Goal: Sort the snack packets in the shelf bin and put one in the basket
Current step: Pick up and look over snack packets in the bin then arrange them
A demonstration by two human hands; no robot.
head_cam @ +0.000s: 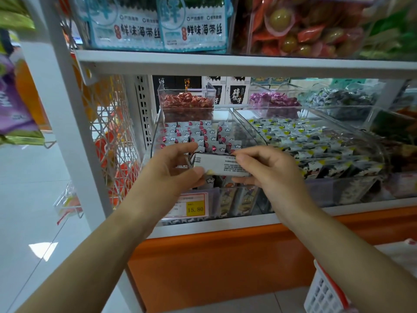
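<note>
Both hands hold one packet (pixel 217 164) by its ends, just in front of the clear bin (pixel 156 129). The left hand (pixel 176 170) pinches its left end between thumb and fingers, and the right hand (pixel 268 172) pinches the top right edge. The printed back faces the person, probably so it can be read before sorting. The other packets (pixel 198 134) stand in rows inside the bin. The print is too blurred to read and the packet's front is turned away. The basket (pixel 322 292) sits low on the right, well apart, cut off by the frame, its contents unseen
</note>
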